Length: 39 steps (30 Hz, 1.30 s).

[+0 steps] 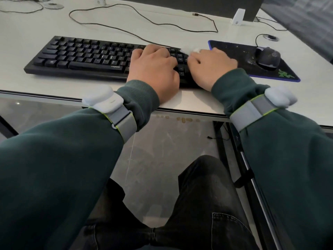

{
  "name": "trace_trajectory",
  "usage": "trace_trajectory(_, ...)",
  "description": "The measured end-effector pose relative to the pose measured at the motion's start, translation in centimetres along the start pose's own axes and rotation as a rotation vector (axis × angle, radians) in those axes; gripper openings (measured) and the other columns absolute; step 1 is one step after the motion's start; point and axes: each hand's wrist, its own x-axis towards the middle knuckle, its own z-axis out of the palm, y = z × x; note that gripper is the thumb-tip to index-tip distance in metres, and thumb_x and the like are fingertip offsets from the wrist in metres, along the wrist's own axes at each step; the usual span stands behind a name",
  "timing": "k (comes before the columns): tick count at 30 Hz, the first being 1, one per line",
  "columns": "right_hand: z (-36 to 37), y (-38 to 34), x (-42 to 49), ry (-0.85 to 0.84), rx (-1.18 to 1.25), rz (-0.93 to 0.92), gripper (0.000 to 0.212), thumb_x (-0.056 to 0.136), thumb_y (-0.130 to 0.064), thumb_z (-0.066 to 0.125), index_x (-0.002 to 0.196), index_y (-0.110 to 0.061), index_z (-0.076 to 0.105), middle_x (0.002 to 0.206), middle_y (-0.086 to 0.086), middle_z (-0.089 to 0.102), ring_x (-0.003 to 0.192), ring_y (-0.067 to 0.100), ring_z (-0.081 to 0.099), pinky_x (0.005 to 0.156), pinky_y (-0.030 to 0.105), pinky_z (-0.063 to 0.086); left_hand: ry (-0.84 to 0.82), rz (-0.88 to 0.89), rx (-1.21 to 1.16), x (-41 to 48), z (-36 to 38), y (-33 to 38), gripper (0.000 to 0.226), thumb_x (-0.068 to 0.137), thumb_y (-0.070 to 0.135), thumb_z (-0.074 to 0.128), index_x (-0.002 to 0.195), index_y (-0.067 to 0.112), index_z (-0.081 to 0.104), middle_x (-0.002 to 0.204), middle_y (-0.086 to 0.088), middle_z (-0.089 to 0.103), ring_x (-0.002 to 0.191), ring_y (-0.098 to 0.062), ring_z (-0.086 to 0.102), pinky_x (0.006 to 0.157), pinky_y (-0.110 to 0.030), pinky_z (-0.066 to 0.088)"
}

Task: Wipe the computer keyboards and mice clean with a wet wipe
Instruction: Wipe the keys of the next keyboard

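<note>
Pressing on the right end of the keyboard (81, 55), your right hand (212, 65) bunches the wipe (194, 50) under curled fingers. Your left hand (155, 69) lies flat on the keys just beside it, fingers relaxed. The keyboard's long axis runs off to your left, so most keys lie that way. The mouse (268, 57) sits right, nearer your right hand.
</note>
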Motion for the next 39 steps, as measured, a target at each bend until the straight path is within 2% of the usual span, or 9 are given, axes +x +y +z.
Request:
trace_trajectory(2,0.3,-0.1,0.5,-0.001,-0.068,0.005,0.046,0.093,-0.044,0.014,0.099,-0.029,0.057,0.129,0.0,0.057,0.136,0.029,0.035,0.106,0.065,0.022,0.001,-0.001,-0.004,0.0,0.1,0.0,0.047,0.083,0.034,0.033,0.106,0.022,0.072,0.114,0.005,0.065,0.126,-0.025,0.045,0.1,-0.045,0.03)
trace_trajectory(4,0.4,0.7,1.0,0.036,-0.146,0.125,0.059,0.092,-0.047,0.013,0.117,-0.024,0.062,0.138,0.002,0.055,0.142,0.029,0.029,0.11,0.066,0.015,0.004,-0.005,-0.006,-0.1,0.2,-0.2,0.046,0.084,0.034,0.034,0.105,0.022,0.073,0.113,0.006,0.065,0.126,-0.024,0.046,0.099,-0.045,0.03)
trace_trajectory(7,0.0,1.7,1.5,0.045,-0.193,0.252,0.063,0.092,-0.047,0.015,0.124,-0.018,0.06,0.133,0.01,0.057,0.133,0.034,0.037,0.109,0.064,0.019,-0.008,-0.002,-0.012,0.0,0.2,0.0,0.043,0.085,0.033,0.035,0.104,0.022,0.072,0.111,0.006,0.065,0.125,-0.024,0.046,0.1,-0.045,0.03)
trace_trajectory(12,0.3,-0.6,1.7,0.046,-0.152,0.042,0.053,0.09,-0.045,0.017,0.102,-0.022,0.064,0.106,0.006,0.06,0.114,0.034,0.046,0.101,0.056,0.029,0.019,-0.008,-0.001,-0.1,0.3,0.0,0.041,0.084,0.033,0.036,0.101,0.02,0.072,0.108,0.004,0.066,0.124,-0.025,0.047,0.098,-0.044,0.03)
trace_trajectory(18,1.5,-0.4,-1.6,0.143,-0.242,-0.022,0.054,0.096,-0.049,0.017,0.115,-0.025,0.062,0.129,-0.002,0.058,0.132,0.032,0.037,0.107,0.063,0.021,-0.004,-0.015,0.005,0.0,0.2,0.1,0.045,0.083,0.035,0.035,0.105,0.022,0.072,0.11,0.005,0.065,0.124,-0.024,0.047,0.099,-0.043,0.03)
trace_trajectory(21,0.7,-0.4,0.6,0.014,-0.176,0.054,0.057,0.094,-0.049,0.014,0.123,-0.028,0.059,0.136,-0.005,0.054,0.139,0.033,0.03,0.107,0.068,0.014,-0.031,0.002,0.011,0.1,0.0,0.3,0.047,0.084,0.036,0.033,0.107,0.021,0.071,0.11,0.002,0.064,0.117,-0.028,0.049,0.097,-0.043,0.032)
trace_trajectory(24,-0.5,-0.4,2.7,-0.088,-0.16,0.184,0.063,0.091,-0.05,0.014,0.13,-0.022,0.057,0.138,0.006,0.053,0.136,0.035,0.034,0.108,0.066,0.015,-0.008,-0.01,0.024,-0.1,0.0,0.2,0.046,0.085,0.035,0.033,0.107,0.021,0.071,0.108,0.002,0.063,0.114,-0.028,0.05,0.096,-0.043,0.032)
trace_trajectory(31,-1.4,2.5,0.2,0.045,-0.272,0.347,0.061,0.095,-0.05,0.022,0.13,-0.014,0.055,0.131,0.017,0.056,0.129,0.036,0.043,0.109,0.059,0.024,-0.03,-0.006,-0.009,0.1,0.2,0.5,0.045,0.085,0.035,0.033,0.107,0.023,0.071,0.11,0.004,0.064,0.119,-0.026,0.048,0.098,-0.044,0.03)
trace_trajectory(39,-0.4,-1.3,1.7,-0.085,-0.193,0.096,0.06,0.09,-0.047,0.016,0.123,-0.019,0.058,0.133,0.008,0.057,0.128,0.034,0.044,0.108,0.065,0.02,0.007,-0.016,0.031,-0.2,0.1,0.1,0.041,0.084,0.035,0.036,0.1,0.02,0.071,0.106,0.001,0.064,0.113,-0.03,0.052,0.093,-0.043,0.034)
